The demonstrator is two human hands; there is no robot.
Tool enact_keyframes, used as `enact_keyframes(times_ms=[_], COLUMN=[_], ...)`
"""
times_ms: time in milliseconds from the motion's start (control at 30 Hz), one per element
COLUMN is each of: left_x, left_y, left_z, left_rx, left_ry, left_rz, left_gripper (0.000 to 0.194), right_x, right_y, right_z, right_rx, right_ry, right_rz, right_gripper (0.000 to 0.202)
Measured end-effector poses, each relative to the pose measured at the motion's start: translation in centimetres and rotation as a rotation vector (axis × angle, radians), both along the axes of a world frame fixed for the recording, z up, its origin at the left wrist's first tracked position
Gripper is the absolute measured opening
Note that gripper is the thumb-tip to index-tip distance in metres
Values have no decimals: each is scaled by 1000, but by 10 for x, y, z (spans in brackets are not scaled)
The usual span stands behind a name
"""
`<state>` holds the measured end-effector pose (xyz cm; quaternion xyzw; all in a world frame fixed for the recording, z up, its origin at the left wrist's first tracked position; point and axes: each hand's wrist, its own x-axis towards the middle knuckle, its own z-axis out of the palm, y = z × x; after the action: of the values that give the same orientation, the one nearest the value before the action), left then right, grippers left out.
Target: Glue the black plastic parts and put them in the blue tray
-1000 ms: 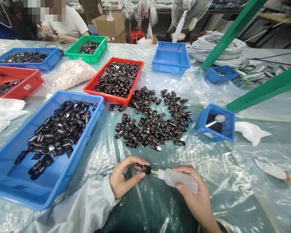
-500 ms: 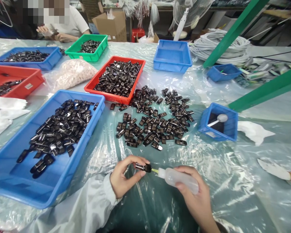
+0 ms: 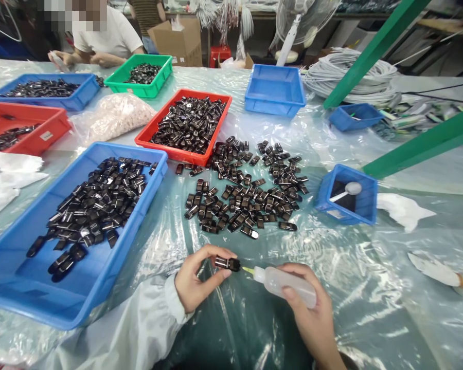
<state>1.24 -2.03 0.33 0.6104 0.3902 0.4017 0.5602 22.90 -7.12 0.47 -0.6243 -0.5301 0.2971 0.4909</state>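
Left hand (image 3: 195, 282) pinches black part (image 3: 227, 263); nozzle beside.

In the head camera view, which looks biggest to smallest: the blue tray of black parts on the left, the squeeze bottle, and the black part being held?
1. Blue tray, by far the largest, though it also lies near the camera.
2. Squeeze bottle, in the right hand.
3. Black part, pinched in the left hand.

Loose black parts (image 3: 243, 198) block ahead; blue tray (image 3: 7, 277) blocks left; right probably open.
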Motion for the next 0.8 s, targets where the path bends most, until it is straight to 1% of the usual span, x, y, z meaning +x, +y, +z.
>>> enact_keyframes(times_ms=[133,233,333,467,567,633,700,767,800], left_x=[-3,-6,-10,-13,-14,-14,-14,-14,-14], left_y=[4,9,16,23,25,25,24,23,22], left_z=[-3,-6,-11,-15,-18,-19,-21,-24,-25], left_rx=[-18,-39,-68,-115,-146,-166,-183,-191,-190], left_ry=[33,30,12,-5,-12,-16,-18,-23,-26], left_rz=[43,100,161,187,187,193,206,219,222], left_gripper=[19,24,29,32,32,31,30,29,29], right_x=[7,15,23,28,28,27,23,16,11], right_y=[-3,-8,-10,2,15,18,13,3,-3], right_z=[-4,-9,-14,-18,-19,-20,-21,-21,-21], right_rx=[-30,-71,-112,-134,-125,-88,10,148,204], right_ry=[8,8,10,40,42,15,-34,-102,-140], right_rz=[-42,-71,-94,-96,-58,-52,-112,-194,-199], right_gripper=[17,18,25,34,33,34,36,29,23])
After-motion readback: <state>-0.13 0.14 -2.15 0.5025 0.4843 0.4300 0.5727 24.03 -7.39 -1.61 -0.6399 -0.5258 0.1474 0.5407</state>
